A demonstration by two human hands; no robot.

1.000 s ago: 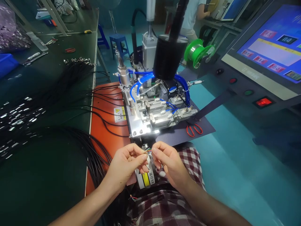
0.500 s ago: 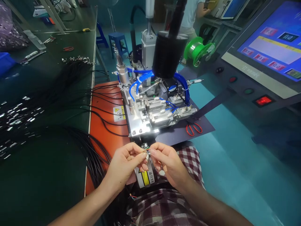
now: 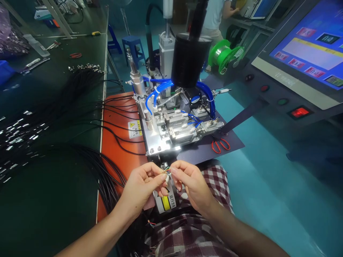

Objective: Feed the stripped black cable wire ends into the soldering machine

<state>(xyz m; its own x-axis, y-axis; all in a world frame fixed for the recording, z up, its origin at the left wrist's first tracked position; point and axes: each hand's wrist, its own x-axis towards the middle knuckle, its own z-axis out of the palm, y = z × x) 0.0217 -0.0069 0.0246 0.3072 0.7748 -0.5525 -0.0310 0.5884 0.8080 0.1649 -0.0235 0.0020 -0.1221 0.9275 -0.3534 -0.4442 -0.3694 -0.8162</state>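
Note:
My left hand (image 3: 146, 184) pinches the end of a cable between thumb and forefinger; the cable itself is hidden by the hand. Thin coloured wires (image 3: 168, 170), red, green and white among them, stick out from that pinch. Across from it, my right hand (image 3: 191, 182) has thumb and forefinger closed on the tips of these wires. Both hands meet just in front of a metal machine (image 3: 177, 128) with blue air tubes, over a label (image 3: 166, 203) with a yellow arrow. More coloured wire ends (image 3: 151, 223) poke out below my left wrist.
Black cables (image 3: 107, 171) run in bundles over the dark table (image 3: 53, 214) and an orange plate (image 3: 112, 142). Red-handled scissors (image 3: 220, 145) lie right of the machine. A green solder spool (image 3: 223, 57) and a touchscreen (image 3: 308, 46) stand further right. A person (image 3: 214, 18) is in the background.
My hands keep nearly the same pose at the wires, with slight finger shifts. The whole view has shifted a little; the wires look slightly more spread.

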